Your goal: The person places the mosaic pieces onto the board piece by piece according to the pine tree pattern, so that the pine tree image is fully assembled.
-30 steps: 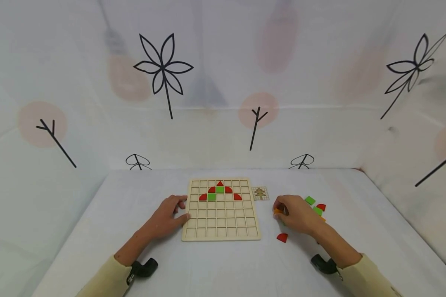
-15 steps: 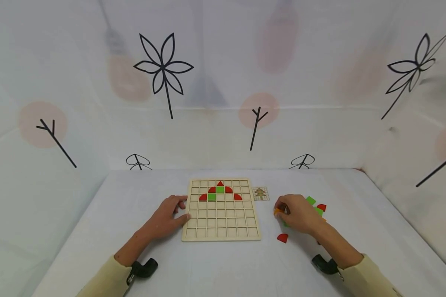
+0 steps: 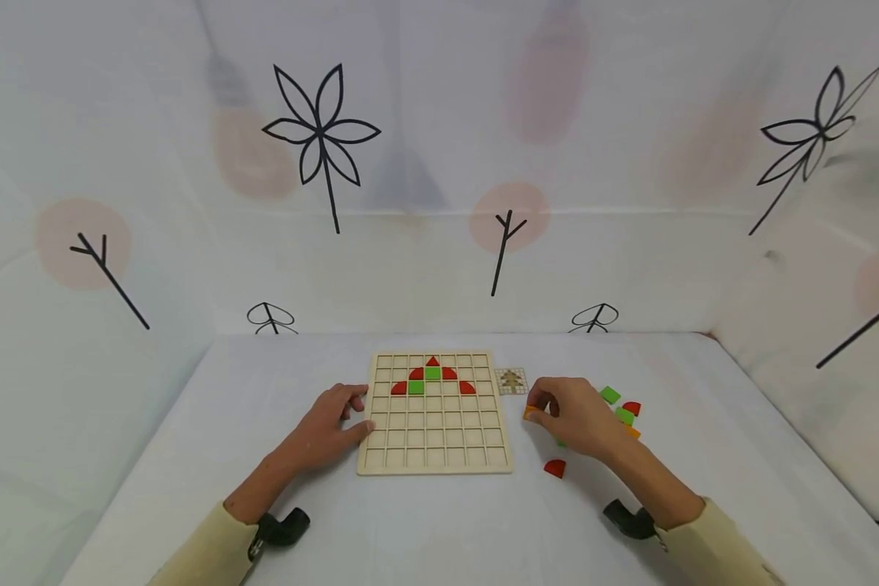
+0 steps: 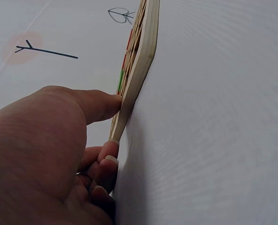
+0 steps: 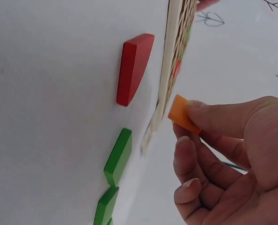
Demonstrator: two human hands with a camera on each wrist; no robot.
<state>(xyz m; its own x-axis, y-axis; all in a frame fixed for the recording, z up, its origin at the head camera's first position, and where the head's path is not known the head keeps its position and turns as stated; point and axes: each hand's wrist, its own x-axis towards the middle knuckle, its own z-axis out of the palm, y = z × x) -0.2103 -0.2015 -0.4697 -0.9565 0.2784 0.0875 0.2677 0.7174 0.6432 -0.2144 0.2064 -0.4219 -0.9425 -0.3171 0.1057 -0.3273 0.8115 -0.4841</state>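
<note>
My right hand (image 3: 567, 413) pinches an orange tile (image 5: 182, 114) between thumb and fingers, raised over the table to the right of the board in the head view. My left hand (image 3: 331, 425) rests against the left edge of the wooden grid board (image 3: 435, 470). Its thumb (image 4: 101, 104) touches the board's rim, and its other fingers lie loosely bent beside the edge. Red and green tiles sit in the board's upper cells: a red triangle (image 3: 433, 361) at the top, red quarter-rounds and green squares (image 3: 432, 373) below it.
A small card with a tree pattern (image 3: 512, 381) lies right of the board. Loose tiles lie farther right, among them a green square (image 3: 610, 395) and a red quarter-round (image 3: 631, 408). Another red quarter-round (image 3: 555, 468) lies nearer the front.
My right hand has shifted left toward the board, carrying the orange tile. My left hand and the tiles in the board stay where they were.
</note>
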